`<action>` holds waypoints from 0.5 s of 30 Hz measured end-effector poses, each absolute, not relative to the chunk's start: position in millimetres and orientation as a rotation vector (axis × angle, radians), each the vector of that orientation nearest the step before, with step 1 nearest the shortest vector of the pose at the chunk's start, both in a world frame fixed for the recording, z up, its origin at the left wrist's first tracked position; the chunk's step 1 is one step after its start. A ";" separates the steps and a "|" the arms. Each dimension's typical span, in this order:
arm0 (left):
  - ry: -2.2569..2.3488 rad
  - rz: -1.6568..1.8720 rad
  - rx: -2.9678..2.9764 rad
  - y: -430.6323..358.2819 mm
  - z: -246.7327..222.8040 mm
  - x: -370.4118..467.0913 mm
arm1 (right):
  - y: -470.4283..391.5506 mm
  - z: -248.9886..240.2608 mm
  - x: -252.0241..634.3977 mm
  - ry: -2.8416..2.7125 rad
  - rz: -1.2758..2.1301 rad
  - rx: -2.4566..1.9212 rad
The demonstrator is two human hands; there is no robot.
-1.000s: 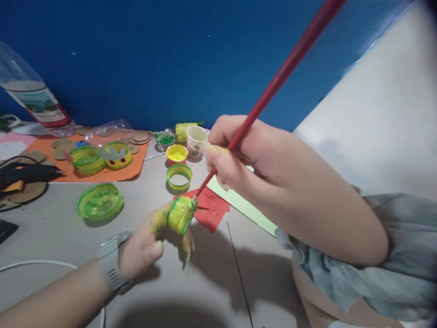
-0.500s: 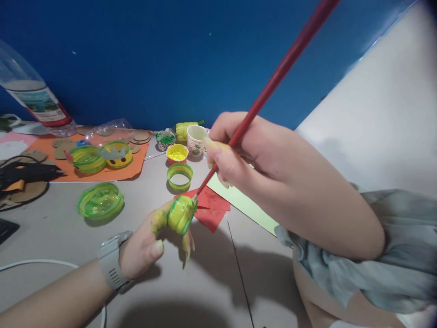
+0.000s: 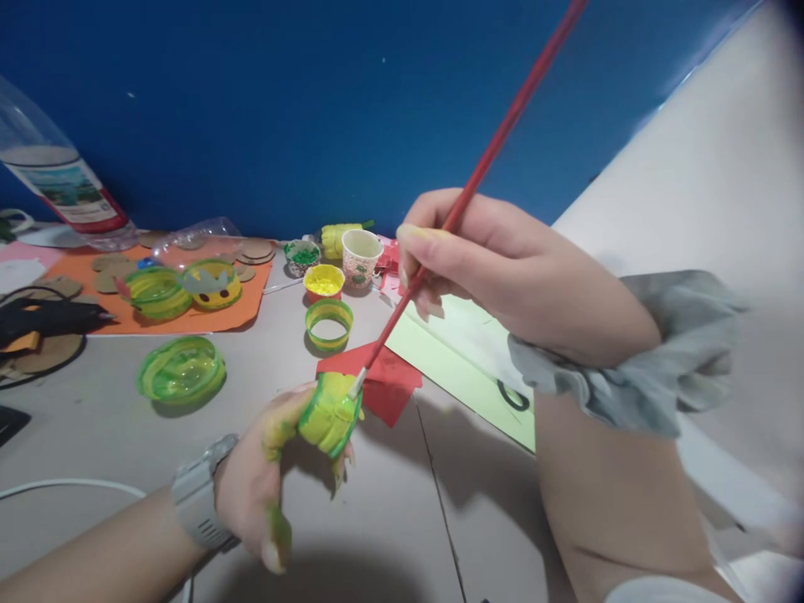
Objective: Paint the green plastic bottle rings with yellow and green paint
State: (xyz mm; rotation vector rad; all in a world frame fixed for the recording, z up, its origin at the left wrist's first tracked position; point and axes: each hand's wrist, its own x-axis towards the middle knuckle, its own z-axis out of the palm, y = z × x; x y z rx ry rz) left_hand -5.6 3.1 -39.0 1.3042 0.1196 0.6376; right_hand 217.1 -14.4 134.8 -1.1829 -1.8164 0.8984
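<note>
My right hand [image 3: 502,260] pinches a long red paintbrush [image 3: 496,142] between thumb and fingers. Its pale ferrule slants down to a small cup-shaped piece [image 3: 330,410] coated in wet yellow and green paint, and the tip touches its side. My left hand [image 3: 257,486], paint-smeared and wearing a grey watch, bears this piece on its fingers, which are partly hidden behind it; the thumb sticks out apart. Beyond it stand a yellow-and-green ring [image 3: 330,345], a small cup of yellow paint [image 3: 324,283] and a cup of green paint [image 3: 301,258].
A patterned paper cup [image 3: 361,264] stands near the blue wall. Red paper [image 3: 389,381] and pale green paper [image 3: 465,381] lie beyond the hands. Leftward are a green plastic dish [image 3: 182,373], orange paper [image 3: 251,314] with painted rings, a glue gun [image 3: 50,320] and a large bottle [image 3: 69,188].
My left hand has turned the painted piece and swung its thumb down, away from it. The right hand has shifted slightly right, while the brush tip has moved lower along the piece.
</note>
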 end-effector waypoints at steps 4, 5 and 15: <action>0.081 0.731 1.372 3.5 -36.3 -3.0 | -5.9 130.3 225.0 -1.739 1.046 -1.134; 0.077 0.736 1.385 3.8 -35.8 -3.1 | -4.4 129.3 226.7 -1.732 1.076 -1.127; 0.040 0.814 1.571 4.7 -25.4 -2.3 | 8.7 120.4 239.8 -1.689 1.231 -1.074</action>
